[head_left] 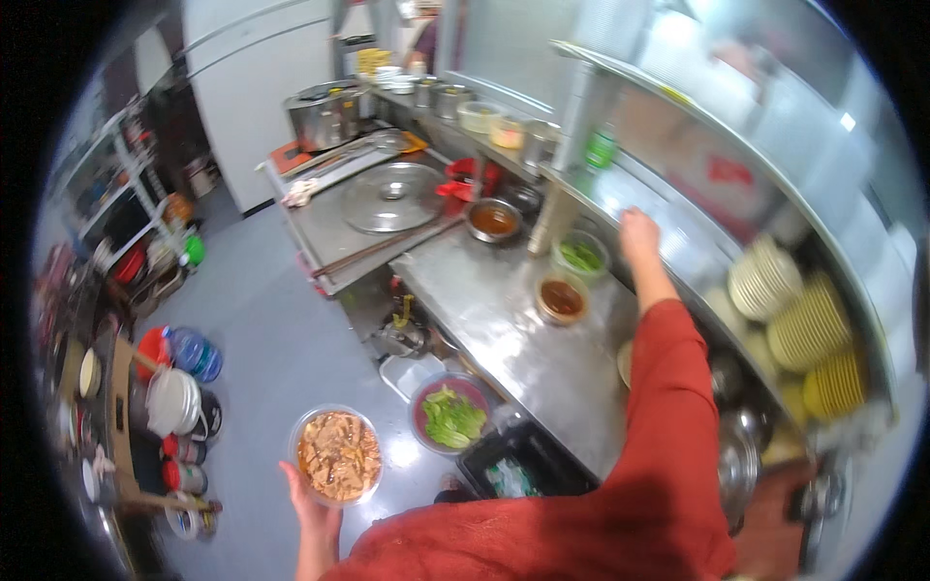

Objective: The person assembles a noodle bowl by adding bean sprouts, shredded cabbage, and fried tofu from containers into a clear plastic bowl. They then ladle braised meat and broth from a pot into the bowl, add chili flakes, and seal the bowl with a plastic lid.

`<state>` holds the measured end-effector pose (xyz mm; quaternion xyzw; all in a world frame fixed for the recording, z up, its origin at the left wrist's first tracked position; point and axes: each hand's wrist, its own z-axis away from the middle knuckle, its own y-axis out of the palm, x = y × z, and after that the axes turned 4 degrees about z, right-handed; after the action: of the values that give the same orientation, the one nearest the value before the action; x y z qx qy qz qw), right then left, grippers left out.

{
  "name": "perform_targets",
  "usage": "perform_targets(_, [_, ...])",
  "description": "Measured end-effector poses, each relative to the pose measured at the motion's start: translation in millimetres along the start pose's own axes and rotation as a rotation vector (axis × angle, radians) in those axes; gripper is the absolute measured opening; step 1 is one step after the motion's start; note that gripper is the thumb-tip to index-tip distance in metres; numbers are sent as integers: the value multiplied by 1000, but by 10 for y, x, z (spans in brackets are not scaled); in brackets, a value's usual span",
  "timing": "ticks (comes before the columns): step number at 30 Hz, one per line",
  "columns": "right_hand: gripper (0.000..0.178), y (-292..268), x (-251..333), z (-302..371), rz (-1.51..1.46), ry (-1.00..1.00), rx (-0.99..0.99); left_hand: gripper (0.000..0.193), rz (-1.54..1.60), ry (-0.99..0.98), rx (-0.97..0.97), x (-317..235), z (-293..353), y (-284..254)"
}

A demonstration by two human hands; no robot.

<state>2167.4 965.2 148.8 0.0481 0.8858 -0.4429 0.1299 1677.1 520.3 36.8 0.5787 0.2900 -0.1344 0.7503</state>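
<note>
My left hand (315, 508) holds a clear round bowl (376, 484) from its left and under side, out over the floor. Sliced meat (339, 457) in a brown sauce fills it. My right arm is stretched forward across the steel counter (504, 320). At the edge of the upper steel shelf (678, 228), my right hand (637, 232) is closed, and what its fingers hold, if anything, is hidden. Below and left of that hand stand a clear tub of chopped greens (581, 254) and a tub of dark red-brown sauce (562, 297).
Stacked plates (809, 320) fill the shelf at right; a green bottle (601, 147) stands farther along. A steel bowl of orange-brown liquid (493, 222) sits near a large round lid (391, 197). Below the counter are a basin of leafy greens (452, 414) and a black crate (562, 465).
</note>
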Motion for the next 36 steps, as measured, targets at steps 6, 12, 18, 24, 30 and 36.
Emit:
perform_targets(6, [14,817,-300,-391,60,7,-25,84,4,29,-106,-56,-408,78])
perform_targets(12, [10,997,-728,-362,96,-95,60,80,-5,51,-266,-128,-605,73])
perform_targets(18, [11,957,-739,-524,240,-229,147,78,44,60,-346,-212,-701,14])
perform_targets(24, [9,973,-663,-681,272,-98,-138,78,22,188,-293,-367,-682,-75])
perform_targets(30, [12,514,-494,-790,287,42,-207,76,99,247,-304,-564,-627,-158])
perform_targets(36, [13,-551,1152,-526,-581,-288,-551,74,89,312,-466,-858,-610,-404])
